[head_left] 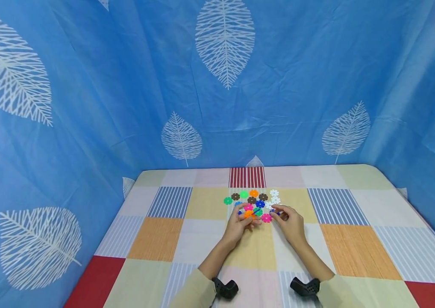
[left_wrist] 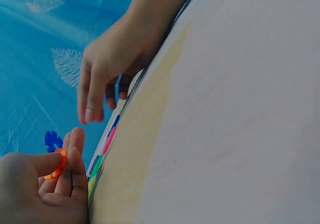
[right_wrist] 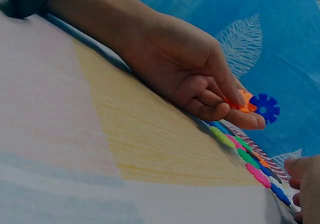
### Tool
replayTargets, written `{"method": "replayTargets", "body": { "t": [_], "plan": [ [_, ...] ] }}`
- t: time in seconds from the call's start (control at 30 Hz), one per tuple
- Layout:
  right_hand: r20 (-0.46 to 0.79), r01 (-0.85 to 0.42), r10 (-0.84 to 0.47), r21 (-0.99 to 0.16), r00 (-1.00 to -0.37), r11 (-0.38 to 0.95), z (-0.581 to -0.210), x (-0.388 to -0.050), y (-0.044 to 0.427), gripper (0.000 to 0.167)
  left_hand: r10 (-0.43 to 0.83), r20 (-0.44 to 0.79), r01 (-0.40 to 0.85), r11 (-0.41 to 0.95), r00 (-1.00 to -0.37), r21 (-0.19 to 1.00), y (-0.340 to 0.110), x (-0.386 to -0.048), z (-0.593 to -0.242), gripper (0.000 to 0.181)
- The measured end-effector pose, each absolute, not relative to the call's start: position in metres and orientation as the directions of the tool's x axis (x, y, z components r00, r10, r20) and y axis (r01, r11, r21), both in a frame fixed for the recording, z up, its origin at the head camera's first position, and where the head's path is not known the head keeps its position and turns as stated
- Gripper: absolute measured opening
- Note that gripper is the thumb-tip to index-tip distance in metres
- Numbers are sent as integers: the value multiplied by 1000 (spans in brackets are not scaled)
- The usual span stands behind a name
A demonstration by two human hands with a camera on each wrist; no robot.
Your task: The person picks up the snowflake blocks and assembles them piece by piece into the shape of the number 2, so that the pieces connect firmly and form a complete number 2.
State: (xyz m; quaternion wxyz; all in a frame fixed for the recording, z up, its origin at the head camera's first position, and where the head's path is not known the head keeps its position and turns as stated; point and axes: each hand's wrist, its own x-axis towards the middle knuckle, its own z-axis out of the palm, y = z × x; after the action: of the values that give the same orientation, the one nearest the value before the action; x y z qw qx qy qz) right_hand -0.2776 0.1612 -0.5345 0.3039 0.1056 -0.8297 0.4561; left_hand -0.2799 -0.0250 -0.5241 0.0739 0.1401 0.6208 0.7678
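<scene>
Between the thumb and fingers of my left hand [head_left: 234,229] an orange flower-shaped disc [left_wrist: 61,160] is pinched. A blue disc [right_wrist: 266,108] is joined to its edge and stands out past the fingertips. My right hand [head_left: 293,223] hangs over the right side of the group, fingers bent loosely downward, near a blue disc [right_wrist: 280,194] lying on the cloth; whether it touches that disc is unclear. A pink disc [head_left: 266,218] lies between the two hands, with a green disc [head_left: 257,211] just behind it.
Beyond the hands, more flower discs lie close together: orange [head_left: 254,193], brown [head_left: 263,197], green [head_left: 227,200] and white [head_left: 274,193]. They rest on a patchwork cloth [head_left: 198,239] covering the table. A blue curtain [head_left: 279,107] with white leaves surrounds its back and sides.
</scene>
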Motion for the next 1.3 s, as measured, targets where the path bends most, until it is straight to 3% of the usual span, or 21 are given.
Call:
{"method": "replayTargets", "body": {
  "t": [0.1, 0.3, 0.47, 0.67, 0.83, 1.07, 1.3],
  "plan": [
    [548, -404, 74, -695, -834, 595, -533, -279, 163, 24, 308, 113, 49, -206, -945, 977, -26, -282, -522, 52],
    [466, -361, -51, -607, -884, 707, -532, -280, 162, 36, 370, 60, -23, -214, -927, 977, -31, -286, -518, 49],
    [457, -349, -59, -584, -888, 733, -531, -280, 162, 34, 368, 42, -39, -209, -929, 977, -29, -286, -515, 42],
    [489, -383, -37, -632, -871, 674, -531, -278, 163, 31, 388, 58, -30, -219, -920, 975, -27, -287, -518, 38],
    [511, -436, 20, -752, -859, 495, -530, -279, 163, 25, 387, 61, -24, -211, -920, 977, -27, -288, -521, 36],
    [390, -389, 29, -921, -921, 31, -527, -276, 153, 26, 379, 68, -1, -180, -923, 984, -30, -282, -522, 36],
    [356, -358, 43, -931, -934, -66, -526, -272, 149, 25, 391, 78, 10, -172, -917, 985, -32, -280, -524, 32]
  ]
}}
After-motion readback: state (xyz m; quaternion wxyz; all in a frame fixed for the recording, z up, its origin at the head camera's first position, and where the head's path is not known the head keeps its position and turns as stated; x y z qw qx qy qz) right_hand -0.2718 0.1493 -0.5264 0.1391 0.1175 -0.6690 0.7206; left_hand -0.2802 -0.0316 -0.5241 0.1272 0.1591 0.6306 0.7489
